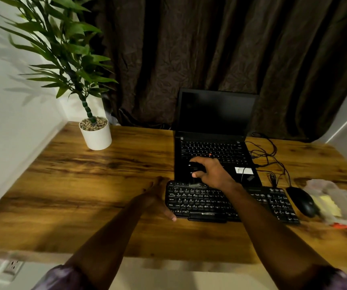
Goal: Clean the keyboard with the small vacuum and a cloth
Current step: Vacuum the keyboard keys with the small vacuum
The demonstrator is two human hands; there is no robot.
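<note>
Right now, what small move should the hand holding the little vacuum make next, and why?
Probably slide the small vacuum, gripped by the right hand, rightwards along the far row of the keyboard: it sits at that edge, towards the left end, and the left hand braces the keyboard's left side.

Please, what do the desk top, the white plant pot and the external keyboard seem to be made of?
Desk top: wood or wood-look laminate, with dark grain streaks and a soft sheen. Plant pot: smooth white, ceramic or plastic; I cannot tell which. Keyboard: matte black plastic, it seems, with white printed legends.
</note>
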